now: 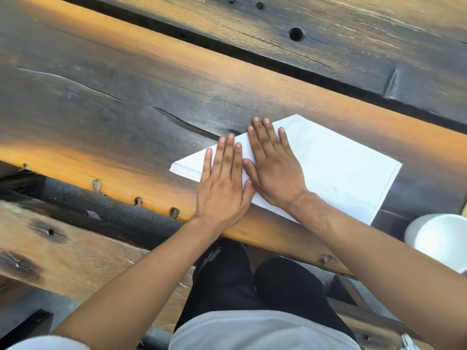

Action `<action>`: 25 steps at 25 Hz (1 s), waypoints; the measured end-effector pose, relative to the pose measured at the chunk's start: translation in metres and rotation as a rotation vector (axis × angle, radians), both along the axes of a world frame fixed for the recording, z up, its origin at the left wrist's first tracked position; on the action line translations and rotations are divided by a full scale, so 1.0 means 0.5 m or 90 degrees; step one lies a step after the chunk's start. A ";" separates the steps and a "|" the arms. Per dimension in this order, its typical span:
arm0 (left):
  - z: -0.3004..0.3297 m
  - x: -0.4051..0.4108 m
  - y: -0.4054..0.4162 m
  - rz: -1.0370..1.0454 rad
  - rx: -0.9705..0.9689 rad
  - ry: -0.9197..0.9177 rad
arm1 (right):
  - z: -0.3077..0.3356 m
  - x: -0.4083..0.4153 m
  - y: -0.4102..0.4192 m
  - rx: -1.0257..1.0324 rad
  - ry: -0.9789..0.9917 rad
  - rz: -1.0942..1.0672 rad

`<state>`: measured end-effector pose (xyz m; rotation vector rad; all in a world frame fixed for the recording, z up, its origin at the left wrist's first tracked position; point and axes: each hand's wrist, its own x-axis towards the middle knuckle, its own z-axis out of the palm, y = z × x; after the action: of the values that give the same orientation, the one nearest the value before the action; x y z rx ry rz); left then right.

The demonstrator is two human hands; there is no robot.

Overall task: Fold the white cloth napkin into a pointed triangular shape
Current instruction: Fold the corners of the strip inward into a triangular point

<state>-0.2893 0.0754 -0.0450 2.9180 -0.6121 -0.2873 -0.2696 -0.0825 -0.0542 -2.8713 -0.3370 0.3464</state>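
I see the white napkin (328, 168) lying flat on the dark, orange-edged wooden counter (113, 102), close to the counter's near edge, and I take it as my landmark. Its left end narrows to a folded point with a hemmed strip showing along the lower side, while its right end is still a squared-off edge. The left hand (222, 188) rests palm down on the napkin's left part, its fingers (228, 152) spread open and flat, gripping nothing, tips reaching past the napkin's far slanted edge onto the wood. The right hand (273, 168) lies just beside it, thumbs touching, also palm down on the napkin, nearer its middle, fingers extended and pressed flat, holding nothing, with the longest tips at the napkin's far edge. Both forearms run back from the napkin over the counter's near edge. To the right of the napkin, a little nearer than its squared corner, sits a white bowl (439, 243), partly cut off by the frame. Below the napkin, past the counter's edge, I can see dark trousers (252, 281), and a wooden bench (63, 258) to their left
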 end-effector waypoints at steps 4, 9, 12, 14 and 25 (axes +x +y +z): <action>-0.021 -0.002 0.023 -0.021 0.031 0.000 | -0.008 0.009 -0.044 -0.052 -0.008 0.066; -0.016 -0.009 0.046 0.015 0.044 0.013 | -0.001 0.026 -0.077 -0.093 0.001 0.076; -0.012 -0.017 0.079 0.058 0.060 0.029 | -0.003 0.034 -0.081 -0.084 -0.016 0.094; -0.010 -0.023 0.091 0.078 0.058 0.033 | -0.005 0.048 -0.088 -0.082 -0.019 0.114; 0.006 -0.038 0.107 0.175 0.061 0.012 | 0.025 0.046 -0.056 -0.045 -0.050 0.115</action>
<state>-0.3083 0.1287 -0.0421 3.0370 -0.1947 -0.3163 -0.2467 -0.1107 -0.0415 -2.9359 -0.6129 0.2815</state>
